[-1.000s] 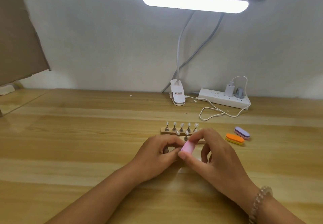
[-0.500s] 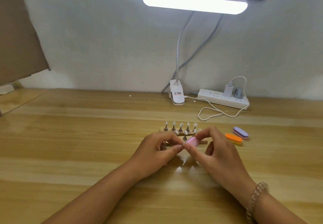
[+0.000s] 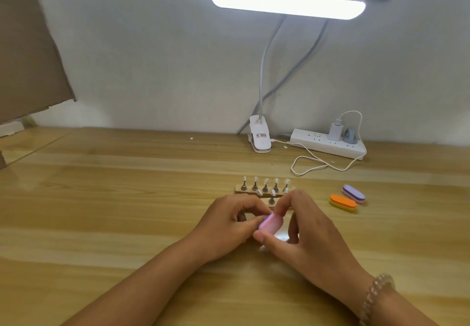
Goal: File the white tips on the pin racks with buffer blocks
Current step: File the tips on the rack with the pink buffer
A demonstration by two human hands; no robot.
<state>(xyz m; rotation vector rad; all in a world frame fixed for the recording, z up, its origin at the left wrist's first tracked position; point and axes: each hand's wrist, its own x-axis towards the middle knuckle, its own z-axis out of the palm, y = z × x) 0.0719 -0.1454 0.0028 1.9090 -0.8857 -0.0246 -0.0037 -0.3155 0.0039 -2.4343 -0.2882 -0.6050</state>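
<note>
- On the near right, a bead bracelet circles the wrist of the right hand, which reaches toward the middle of the wooden table.
- The right hand pinches the pink buffer block end to end, with the thumb at the near end and the forefinger curled over the far end. The other fingers are loosely bent behind it.
- The block's long axis runs near to far, with the far end leaning a little right. Its broad pink face is turned up toward the camera, and its left long edge faces the other hand.
- The left hand sits just left of the block. Its fingers are curled, and its thumb and forefinger are drawn together against that left edge. I cannot tell what they pinch, if anything, because the spot is hidden.
- My judgement is that the stroke depends on this contact. The work lies at the block's left edge, so the right hand would slide the block along its own axis while the left hand steadies.
- Just beyond the knuckles is the near pin rack, mostly hidden by the hands, with white tips standing on its pins.
- Touching it on the far side, the far pin rack lies left to right and carries five upright pins with tips.
- Both hands are about equally close to the racks. The right forefinger is nearest to the right-end pins.
- To the right lie an orange buffer block and a purple buffer block, well apart from the hands.
- At the far edge are a lamp clamp and a power strip.
</note>
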